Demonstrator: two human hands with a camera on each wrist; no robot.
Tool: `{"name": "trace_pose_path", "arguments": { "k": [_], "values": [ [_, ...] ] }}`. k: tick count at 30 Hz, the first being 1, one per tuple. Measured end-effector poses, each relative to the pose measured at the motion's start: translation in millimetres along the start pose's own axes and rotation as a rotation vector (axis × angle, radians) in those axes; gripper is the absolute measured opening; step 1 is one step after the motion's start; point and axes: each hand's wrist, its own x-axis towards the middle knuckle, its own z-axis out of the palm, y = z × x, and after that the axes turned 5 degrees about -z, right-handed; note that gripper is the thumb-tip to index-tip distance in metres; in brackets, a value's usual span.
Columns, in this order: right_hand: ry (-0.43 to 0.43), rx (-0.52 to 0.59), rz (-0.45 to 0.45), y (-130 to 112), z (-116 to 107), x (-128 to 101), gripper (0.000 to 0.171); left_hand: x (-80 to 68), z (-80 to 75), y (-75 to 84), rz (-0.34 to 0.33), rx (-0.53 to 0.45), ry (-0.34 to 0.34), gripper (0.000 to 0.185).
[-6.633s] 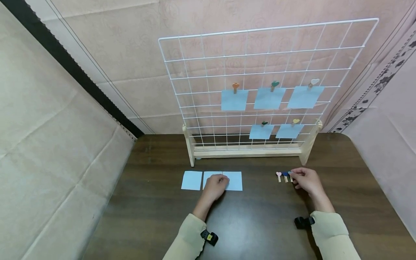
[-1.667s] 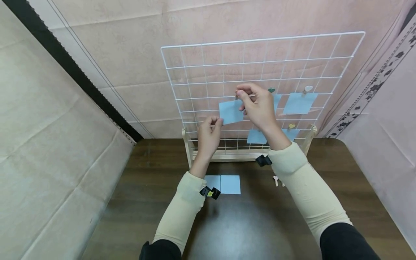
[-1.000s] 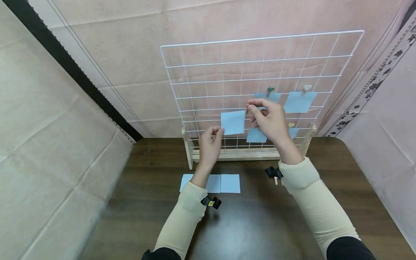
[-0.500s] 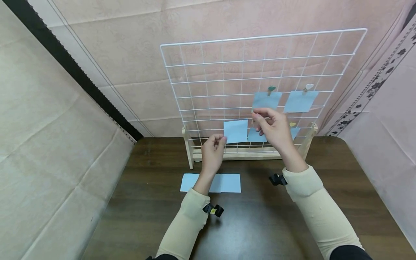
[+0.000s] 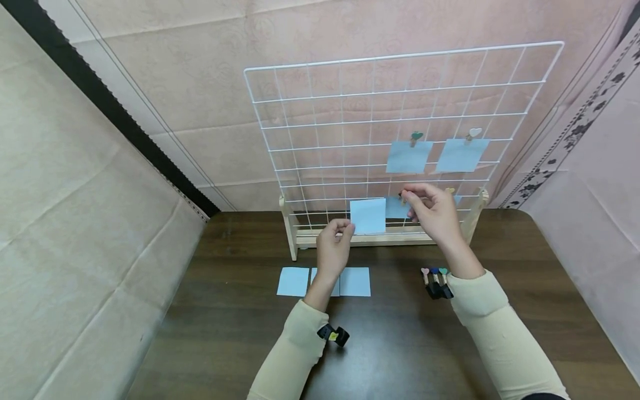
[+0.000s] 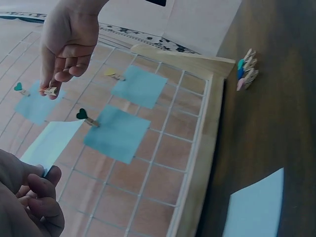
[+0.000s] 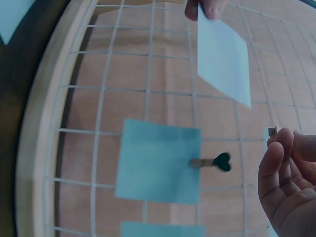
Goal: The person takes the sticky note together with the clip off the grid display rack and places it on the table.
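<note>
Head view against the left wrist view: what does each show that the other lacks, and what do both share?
Only the head view shows the whole wire grid, the white-heart clip with its note, the three blue notes on the table, and both sleeves.

Only the left wrist view shows close up the small clip pinched by the right hand and the dark-heart clip on a lower note.

Both show the left hand pinching a loose blue note and the spare clips on the table.
</note>
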Motion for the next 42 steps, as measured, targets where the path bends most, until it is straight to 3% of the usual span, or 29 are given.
{"name": "trace_pose_path", "arguments": {
  "k": [12,24,42],
  "values": [
    [0.015,0.005,0.042,29,-13,-22,0.032,-25.0,10.9,-25.0,-0.098,0.005,-0.016,0.012],
    [0.034,-0.046,0.169,66,-34,-48,0.035,-40.8,14.1,-43.6,-0.162,0.026,-0.027,0.012],
    [0.027,-0.136,0.311,114,-59,-79,0.039,-61.6,23.5,-68.3,-0.194,0.085,-0.061,0.012]
  ]
}}
